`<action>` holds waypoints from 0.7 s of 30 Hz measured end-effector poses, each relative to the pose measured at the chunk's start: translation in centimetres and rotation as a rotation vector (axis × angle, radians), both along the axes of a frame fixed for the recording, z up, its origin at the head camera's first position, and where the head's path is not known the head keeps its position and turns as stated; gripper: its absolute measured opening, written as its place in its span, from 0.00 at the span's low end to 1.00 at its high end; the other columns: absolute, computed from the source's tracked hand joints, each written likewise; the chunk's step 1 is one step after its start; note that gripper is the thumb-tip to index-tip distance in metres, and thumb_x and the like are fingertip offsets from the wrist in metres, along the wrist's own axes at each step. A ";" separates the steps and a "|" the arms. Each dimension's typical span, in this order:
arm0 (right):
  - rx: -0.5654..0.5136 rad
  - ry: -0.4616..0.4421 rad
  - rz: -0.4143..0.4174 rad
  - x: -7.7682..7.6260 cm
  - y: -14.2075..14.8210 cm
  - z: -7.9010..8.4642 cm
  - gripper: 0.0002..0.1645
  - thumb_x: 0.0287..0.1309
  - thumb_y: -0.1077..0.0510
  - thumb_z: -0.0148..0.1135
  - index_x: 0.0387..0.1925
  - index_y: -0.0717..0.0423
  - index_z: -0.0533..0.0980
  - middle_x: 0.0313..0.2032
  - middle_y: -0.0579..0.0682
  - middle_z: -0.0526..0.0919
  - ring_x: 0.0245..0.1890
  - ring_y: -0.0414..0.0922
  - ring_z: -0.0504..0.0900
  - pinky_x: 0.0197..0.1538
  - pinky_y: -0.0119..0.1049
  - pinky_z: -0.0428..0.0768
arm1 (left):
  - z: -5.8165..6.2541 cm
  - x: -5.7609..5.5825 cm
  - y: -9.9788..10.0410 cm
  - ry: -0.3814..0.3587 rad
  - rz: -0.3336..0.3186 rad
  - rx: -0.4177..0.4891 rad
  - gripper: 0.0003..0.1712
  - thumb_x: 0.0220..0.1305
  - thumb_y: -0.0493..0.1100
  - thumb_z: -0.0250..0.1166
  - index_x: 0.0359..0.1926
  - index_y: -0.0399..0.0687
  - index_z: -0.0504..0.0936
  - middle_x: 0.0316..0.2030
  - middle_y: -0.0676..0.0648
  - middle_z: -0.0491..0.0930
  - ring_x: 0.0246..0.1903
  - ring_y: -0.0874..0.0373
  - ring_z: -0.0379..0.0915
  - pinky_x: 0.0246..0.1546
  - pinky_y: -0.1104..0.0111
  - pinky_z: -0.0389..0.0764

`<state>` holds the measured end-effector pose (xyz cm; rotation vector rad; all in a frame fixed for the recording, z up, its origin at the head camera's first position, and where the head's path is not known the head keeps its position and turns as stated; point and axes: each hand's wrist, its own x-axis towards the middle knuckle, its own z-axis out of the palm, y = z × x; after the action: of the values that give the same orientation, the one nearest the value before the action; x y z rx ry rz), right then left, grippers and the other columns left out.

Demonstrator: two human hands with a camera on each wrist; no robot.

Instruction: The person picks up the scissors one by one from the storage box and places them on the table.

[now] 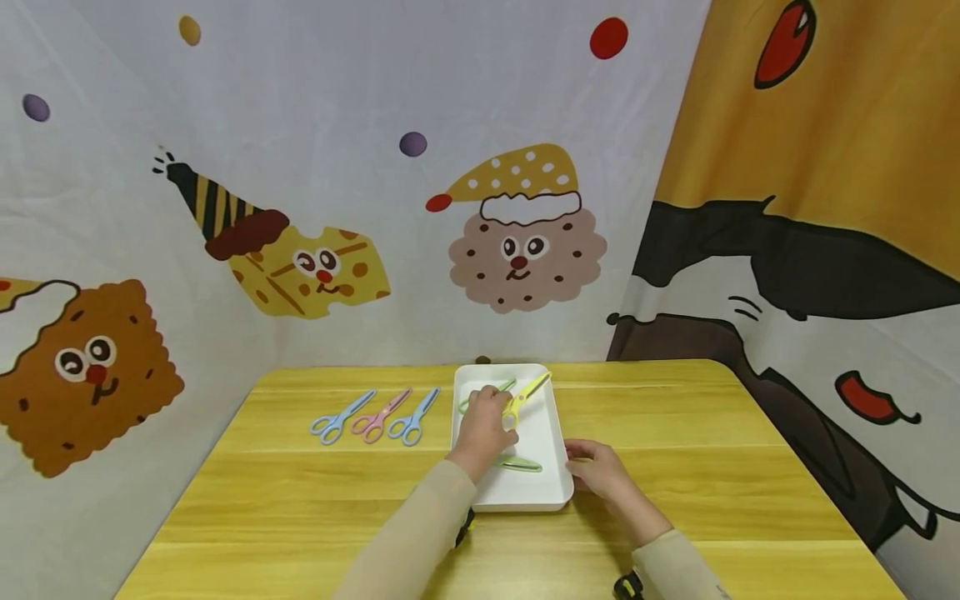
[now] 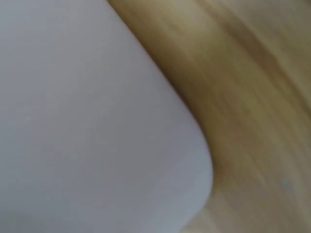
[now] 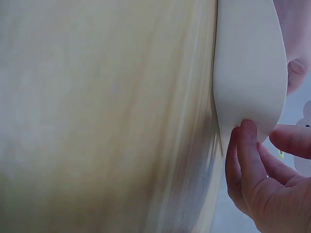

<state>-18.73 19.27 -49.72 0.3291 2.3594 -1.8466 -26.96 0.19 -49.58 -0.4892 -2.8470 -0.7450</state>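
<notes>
Desk | right hand pinches tray at 4 o'clock, likely steadying it | left hand by yellow scissors; fingers' spread, hold: can't tell

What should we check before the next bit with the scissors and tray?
1. White tray resting on the table: ok.
2. Right hand touching the tray's side: ok.
3. Left hand clear of the tray: not ok, it's over it.
4. Left hand's grip: cannot tell, it's hidden.
5. Pink scissors between two blue scissors: ok.
6. Yellow scissors clear of the rim: not ok, the tip seems to reach it.
</notes>
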 end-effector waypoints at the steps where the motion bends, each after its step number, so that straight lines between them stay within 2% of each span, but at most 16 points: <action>1: -0.001 0.000 0.001 0.0 0.0 0.0 0.23 0.55 0.74 0.54 0.55 0.75 0.71 0.47 0.68 0.76 0.39 0.49 0.80 0.40 0.44 0.83 | 0.0 0.0 -0.1 0.007 -0.005 -0.004 0.36 0.39 0.42 0.75 0.56 0.48 0.77 0.52 0.46 0.73 0.50 0.51 0.67 0.45 0.65 0.78; 13: 0.012 -0.003 0.009 -0.2 0.1 -0.1 0.24 0.56 0.74 0.54 0.56 0.75 0.70 0.48 0.68 0.75 0.39 0.50 0.80 0.40 0.45 0.83 | 0.3 -0.3 -2.1 0.120 -0.026 -0.018 0.34 0.38 0.43 0.75 0.52 0.50 0.78 0.50 0.48 0.73 0.48 0.51 0.67 0.44 0.64 0.77; 21: 0.021 -0.009 0.016 -0.1 0.1 0.1 0.24 0.56 0.73 0.55 0.56 0.75 0.69 0.49 0.68 0.75 0.40 0.51 0.80 0.41 0.45 0.83 | 1.2 -0.1 -3.8 0.098 -0.007 0.036 0.33 0.39 0.42 0.75 0.52 0.49 0.78 0.50 0.48 0.72 0.49 0.52 0.67 0.46 0.64 0.77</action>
<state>-18.84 19.34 -49.63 0.3188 2.3696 -1.8112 -27.04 -3.59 -48.36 -0.5158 -2.7379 -0.7506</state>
